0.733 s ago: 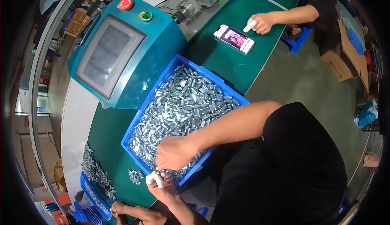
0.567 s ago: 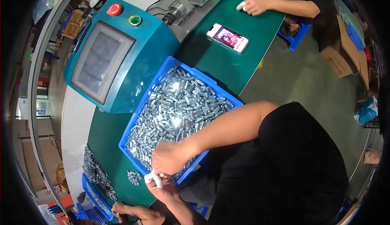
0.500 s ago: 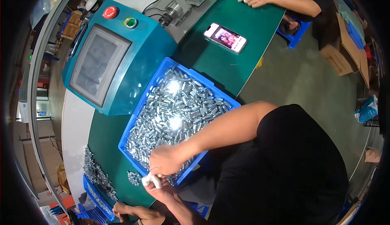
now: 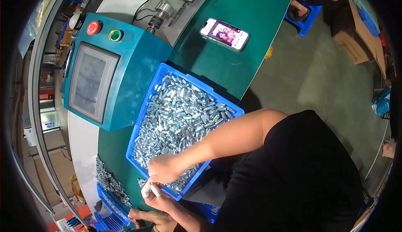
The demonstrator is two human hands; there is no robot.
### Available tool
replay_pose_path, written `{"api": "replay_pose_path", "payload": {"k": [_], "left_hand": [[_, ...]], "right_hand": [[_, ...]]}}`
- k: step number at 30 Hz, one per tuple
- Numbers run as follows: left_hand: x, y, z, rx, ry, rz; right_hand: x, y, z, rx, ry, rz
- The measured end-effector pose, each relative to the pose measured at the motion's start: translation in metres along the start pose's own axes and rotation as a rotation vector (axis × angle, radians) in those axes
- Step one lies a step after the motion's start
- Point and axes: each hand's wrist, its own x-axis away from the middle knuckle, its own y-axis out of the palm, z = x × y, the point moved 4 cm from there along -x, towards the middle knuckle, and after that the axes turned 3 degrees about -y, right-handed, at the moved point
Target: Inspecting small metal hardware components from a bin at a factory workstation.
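Note:
My right hand [image 4: 164, 168] is closed above the near left corner of a blue crate [image 4: 133, 136], its fingers mostly hidden from this angle. Just below, my left hand [image 4: 158, 199] has white covers on its thumb and finger, bent in against the right hand's fingertips. Whatever lies between the fingers is too small or hidden to make out. The crate is heaped with small shiny metal pieces [image 4: 180, 106], elongated and faceted. A few similar pieces [image 4: 141, 182] lie on the green table beside my left hand.
Left of the crate stands a teal control box [image 4: 144, 60] with a screen and red button. A metal chuck [image 4: 161, 13] is beyond it, and a phone [image 4: 225, 34] lies on the table. At lower left, a co-worker's hand [image 4: 135, 215] is near a blue tray [image 4: 112, 204] and metal pile [image 4: 109, 181].
The whole view has shifted a little. My two hands stay together at the crate's corner, with the left fingers turned more upward. The far co-worker's hands have left the picture.

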Motion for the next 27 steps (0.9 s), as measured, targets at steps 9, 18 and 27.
{"api": "replay_pose_path", "payload": {"k": [9, 18, 27], "left_hand": [[-0.021, -0.028, -0.016, 0.106, -0.151, 0.316], [-0.025, 0.000, -0.017, -0.364, -0.045, -0.102], [-0.018, -0.140, -0.115, -1.069, -0.325, 0.052]], "right_hand": [[-0.007, -0.023, -0.004, 0.134, 0.106, 0.190], [-0.006, -0.030, 0.003, -0.060, 0.085, 0.335], [-0.003, -0.019, -0.003, -0.034, 0.135, 0.235]]}}
